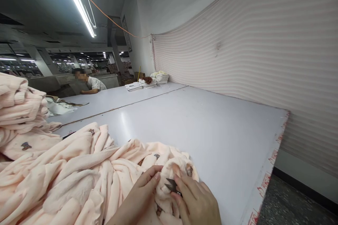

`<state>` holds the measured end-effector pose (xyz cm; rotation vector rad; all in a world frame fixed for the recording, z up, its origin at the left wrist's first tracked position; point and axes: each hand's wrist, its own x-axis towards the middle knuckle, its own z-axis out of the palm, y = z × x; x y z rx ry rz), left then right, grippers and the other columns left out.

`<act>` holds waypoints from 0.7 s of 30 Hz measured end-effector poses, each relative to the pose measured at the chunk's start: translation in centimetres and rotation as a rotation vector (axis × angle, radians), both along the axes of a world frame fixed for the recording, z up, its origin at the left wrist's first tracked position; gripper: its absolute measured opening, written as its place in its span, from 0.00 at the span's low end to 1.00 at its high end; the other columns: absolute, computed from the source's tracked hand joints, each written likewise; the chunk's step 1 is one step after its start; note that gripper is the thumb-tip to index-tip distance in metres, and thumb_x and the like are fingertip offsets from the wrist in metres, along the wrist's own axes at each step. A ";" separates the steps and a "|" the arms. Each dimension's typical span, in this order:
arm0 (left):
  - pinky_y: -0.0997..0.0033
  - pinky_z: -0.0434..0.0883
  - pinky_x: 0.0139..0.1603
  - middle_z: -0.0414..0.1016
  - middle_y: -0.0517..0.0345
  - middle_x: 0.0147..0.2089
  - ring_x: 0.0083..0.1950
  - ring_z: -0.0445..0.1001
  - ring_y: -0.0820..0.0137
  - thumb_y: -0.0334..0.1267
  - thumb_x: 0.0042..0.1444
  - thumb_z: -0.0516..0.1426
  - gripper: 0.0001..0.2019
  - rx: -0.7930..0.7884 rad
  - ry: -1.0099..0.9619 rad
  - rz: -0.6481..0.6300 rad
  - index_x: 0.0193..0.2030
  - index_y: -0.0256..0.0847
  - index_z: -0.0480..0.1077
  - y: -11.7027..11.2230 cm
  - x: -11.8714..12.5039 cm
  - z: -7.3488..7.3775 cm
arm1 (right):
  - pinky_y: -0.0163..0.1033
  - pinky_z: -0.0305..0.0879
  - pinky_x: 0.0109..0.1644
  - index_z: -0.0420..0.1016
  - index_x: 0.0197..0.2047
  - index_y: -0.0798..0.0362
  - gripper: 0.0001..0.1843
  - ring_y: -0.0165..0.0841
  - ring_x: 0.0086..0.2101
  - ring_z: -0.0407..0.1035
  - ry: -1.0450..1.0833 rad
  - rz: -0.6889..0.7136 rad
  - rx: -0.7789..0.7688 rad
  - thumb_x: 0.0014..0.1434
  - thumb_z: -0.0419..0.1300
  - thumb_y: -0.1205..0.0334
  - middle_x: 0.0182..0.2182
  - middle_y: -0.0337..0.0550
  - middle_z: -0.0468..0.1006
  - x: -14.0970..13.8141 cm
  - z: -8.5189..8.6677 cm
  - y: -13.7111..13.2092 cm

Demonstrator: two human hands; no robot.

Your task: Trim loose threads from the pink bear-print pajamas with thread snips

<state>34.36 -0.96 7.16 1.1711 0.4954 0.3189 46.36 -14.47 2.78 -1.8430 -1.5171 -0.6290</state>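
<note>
A heap of soft peach-pink fleece cloth [87,172] with small dark printed figures lies on the near part of a white table [206,126]. My left hand [137,197] pinches a fold of this cloth, fingers closed on it. My right hand [196,202] is closed on small dark thread snips [171,185], whose pointed blades touch the bunched cloth between the two hands.
A stack of folded peach cloth [18,109] stands at the left. A seated person [88,84] leans on the far table end. White folded piles [158,77] lie at the back. A striped fabric wall [250,52] runs along the right; the table's edge [271,161] drops to the floor.
</note>
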 end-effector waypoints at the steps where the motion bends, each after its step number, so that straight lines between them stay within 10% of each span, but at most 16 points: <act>1: 0.64 0.67 0.52 0.79 0.58 0.43 0.47 0.74 0.63 0.41 0.56 0.58 0.12 0.001 -0.001 -0.007 0.46 0.43 0.72 0.0 0.0 0.0 | 0.40 0.72 0.38 0.73 0.51 0.54 0.16 0.39 0.40 0.77 0.018 0.005 -0.009 0.61 0.54 0.64 0.48 0.50 0.79 -0.1 0.0 0.2; 17: 0.67 0.67 0.42 0.75 0.60 0.33 0.38 0.73 0.65 0.48 0.54 0.58 0.12 -0.112 -0.045 -0.073 0.39 0.42 0.68 0.3 0.4 -1.0 | 0.37 0.73 0.40 0.74 0.48 0.44 0.14 0.37 0.41 0.76 0.398 -0.038 0.065 0.63 0.51 0.62 0.42 0.40 0.80 0.1 0.3 0.9; 21: 0.64 0.66 0.46 0.73 0.57 0.36 0.41 0.71 0.62 0.35 0.53 0.56 0.04 0.361 0.074 -0.045 0.37 0.42 0.69 0.1 0.2 -0.8 | 0.32 0.73 0.37 0.73 0.50 0.46 0.14 0.34 0.39 0.75 0.672 0.017 0.173 0.63 0.52 0.57 0.41 0.43 0.78 1.0 0.5 0.5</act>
